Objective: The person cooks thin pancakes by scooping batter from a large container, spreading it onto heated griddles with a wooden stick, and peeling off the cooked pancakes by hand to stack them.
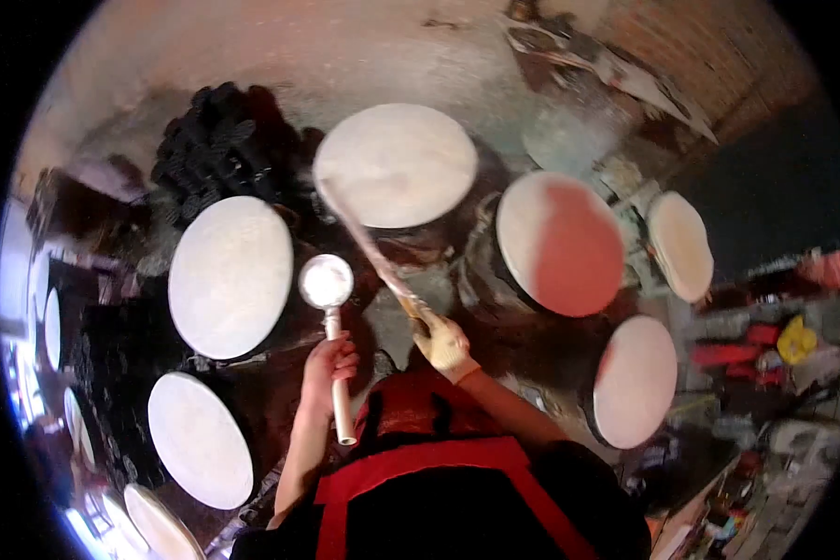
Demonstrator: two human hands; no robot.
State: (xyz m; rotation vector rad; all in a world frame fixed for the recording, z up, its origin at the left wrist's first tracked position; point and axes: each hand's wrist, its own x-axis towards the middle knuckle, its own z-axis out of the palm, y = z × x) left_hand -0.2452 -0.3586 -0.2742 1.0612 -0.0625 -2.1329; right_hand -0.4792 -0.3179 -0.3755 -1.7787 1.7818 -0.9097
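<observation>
My left hand (330, 370), bare, is wrapped round the pale handle of a ladle (327, 281). Its round bowl looks filled with something white. In a cream work glove, my right hand (444, 349) grips a long pale stick (373, 250). The stick's far end overlaps the left edge of the large white round disc (399, 168) in front of me; whether it touches is blurred. To the left lies another white disc (231, 277), close to the ladle. On the right is a disc (562, 245) that is partly white and partly red.
Further round discs stand at the lower left (201, 440), lower right (636, 381) and far right (680, 245). Black cylindrical briquettes (217, 145) are heaped at the back left against a wall (345, 61). A yellow item (797, 340) lies among clutter at right.
</observation>
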